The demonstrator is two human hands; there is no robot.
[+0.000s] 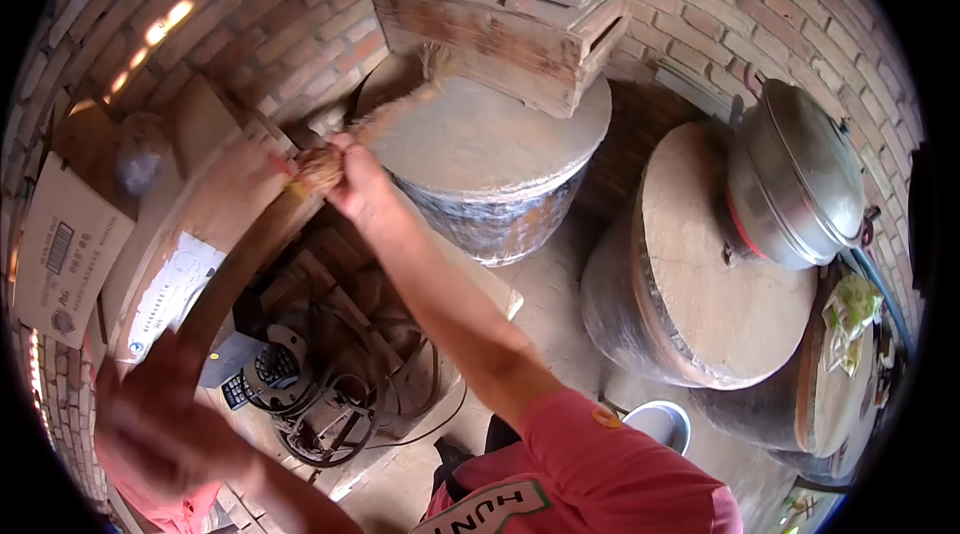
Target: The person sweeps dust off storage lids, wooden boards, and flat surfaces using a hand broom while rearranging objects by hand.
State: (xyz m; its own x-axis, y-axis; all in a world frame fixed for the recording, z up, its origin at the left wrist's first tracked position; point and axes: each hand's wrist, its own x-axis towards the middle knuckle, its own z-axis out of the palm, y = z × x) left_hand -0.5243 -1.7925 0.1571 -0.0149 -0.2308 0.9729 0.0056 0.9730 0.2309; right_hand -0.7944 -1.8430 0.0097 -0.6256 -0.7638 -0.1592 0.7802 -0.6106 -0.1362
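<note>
A long brown stick-like thing (250,249) runs diagonally across the left side, with a frayed, straw-like length (395,112) stretching from its upper end. My right hand (360,179) closes around the fibrous bundle where these two parts meet. Low on the left is my left hand (165,424), close to the stick's lower end. Motion smears its fingers, so its grip cannot be made out. Behind my right hand stands a large round vat with a flat, dusty lid (480,134).
Wooden crates (480,29) rest on the vat. To the right, a metal pot (800,174) sits on another lidded vat (720,304). A cardboard box (70,244) stands far left. Below the stick lie a telephone (275,364), cables and wood pieces. A bucket (662,424) is near my sleeve.
</note>
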